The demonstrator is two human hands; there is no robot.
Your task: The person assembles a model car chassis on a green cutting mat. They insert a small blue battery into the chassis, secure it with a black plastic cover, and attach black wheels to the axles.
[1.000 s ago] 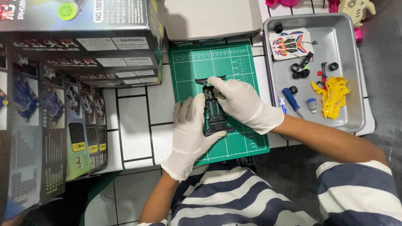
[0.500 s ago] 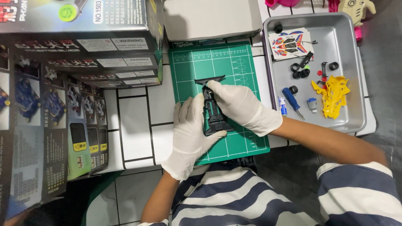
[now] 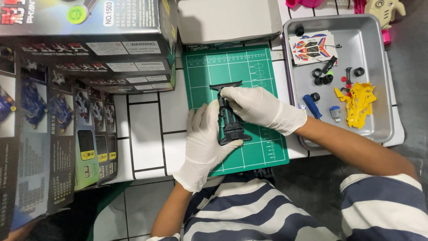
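Head view: black chassis (image 3: 230,122) gripped between both hands' fingers (image 3: 232,94).

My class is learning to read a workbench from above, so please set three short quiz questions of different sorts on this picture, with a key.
1. True or false: both gloved hands touch the black toy car chassis on the green cutting mat.
2. Which lies in the metal tray? A) a yellow plastic part B) a pair of scissors C) a red cup
3. Fill in: the blue-handled screwdriver lies in the ____.

Key
1. True: the left hand grips its side, and the right hand rests on its top.
2. A, the yellow plastic part.
3. tray.
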